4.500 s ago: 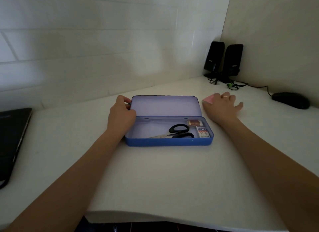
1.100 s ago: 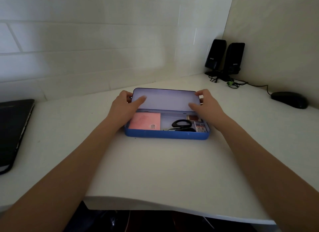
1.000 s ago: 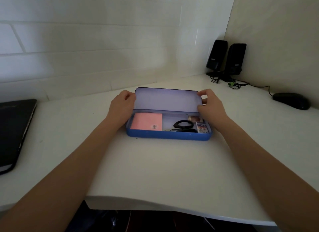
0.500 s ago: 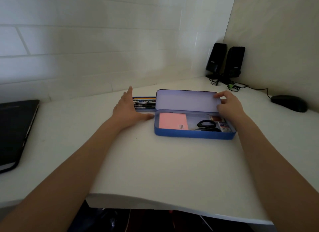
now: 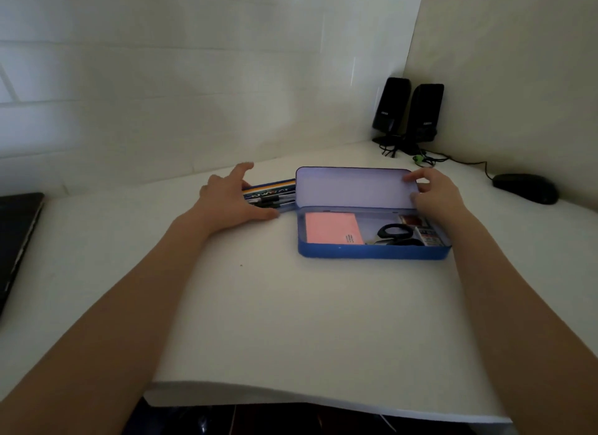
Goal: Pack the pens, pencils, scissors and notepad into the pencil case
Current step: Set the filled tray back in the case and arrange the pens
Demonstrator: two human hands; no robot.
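Both hands flank the pencil case (image 5: 372, 252): left hand (image 5: 231, 201) on pens (image 5: 271, 195).

i see bare desk (image 5: 307, 311) in front of the pencil case (image 5: 372, 252), open for approach. its raised lid (image 5: 351, 187) walls off the back; the pens and pencils (image 5: 273, 195) lie just beside its left end, speakers (image 5: 407, 112) crowd the far corner.

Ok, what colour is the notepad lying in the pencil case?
Pink. The notepad lies at the left end of the blue pencil case, clearest in the head view.
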